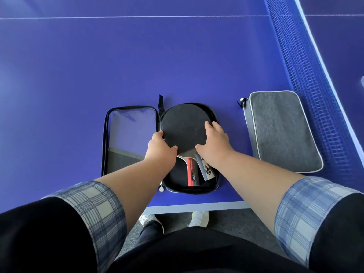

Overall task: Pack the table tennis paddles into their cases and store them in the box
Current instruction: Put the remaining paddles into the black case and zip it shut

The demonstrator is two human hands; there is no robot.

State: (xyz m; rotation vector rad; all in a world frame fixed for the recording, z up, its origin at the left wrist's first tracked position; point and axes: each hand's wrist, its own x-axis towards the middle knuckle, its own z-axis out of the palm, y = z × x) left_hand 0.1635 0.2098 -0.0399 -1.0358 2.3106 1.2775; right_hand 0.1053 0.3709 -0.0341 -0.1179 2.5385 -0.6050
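Note:
An open black zip case (213,186) lies at the near edge of the blue table, its clear-windowed lid (130,134) folded out to the left. Two paddles lie stacked in its right half: the top paddle (183,129) shows black rubber, and two handles, one red-striped (192,172) and one grey (206,170), fan out toward me. My left hand (160,144) grips the blade's left edge. My right hand (215,142) rests on the blade's right side, fingers spread over the rubber and thumb near the handle's neck.
A second, closed grey felt case (281,131) lies to the right, zip pull at its far left corner. The table tennis net (307,79) runs along the right. The table's white front edge (197,206) is close to me; shoes and floor show below.

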